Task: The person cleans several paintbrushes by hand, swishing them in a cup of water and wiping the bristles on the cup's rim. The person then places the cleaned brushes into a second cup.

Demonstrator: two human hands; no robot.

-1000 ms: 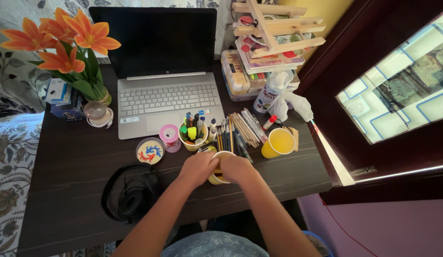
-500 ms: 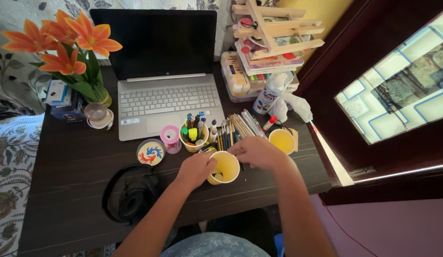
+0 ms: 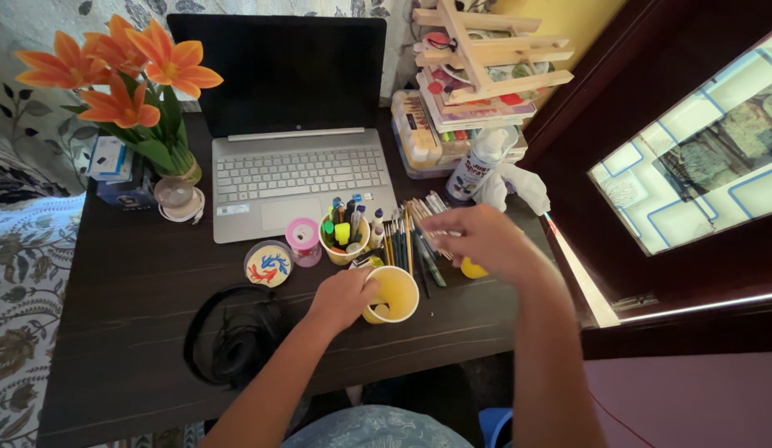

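Note:
My left hand (image 3: 343,297) grips the side of a yellow paper cup (image 3: 394,292) that stands upright on the dark wooden desk (image 3: 137,282). My right hand (image 3: 479,238) hovers, blurred, over a pile of paintbrushes (image 3: 412,236) lying behind the cup. Its fingers are pinched together on what looks like one thin brush. A second yellow cup (image 3: 472,270) is mostly hidden under my right hand.
Behind the brushes are a cup of markers (image 3: 344,236), a pink tape roll (image 3: 303,241) and a painted round lid (image 3: 268,265). A laptop (image 3: 295,166), orange flowers (image 3: 120,75), black headphones (image 3: 232,336), a glue bottle (image 3: 477,162), a white cloth (image 3: 515,184) and a wooden easel (image 3: 486,50) surround them.
My right hand left the near yellow cup, moved back and right to the brush pile and lifted. My left hand stayed on the cup.

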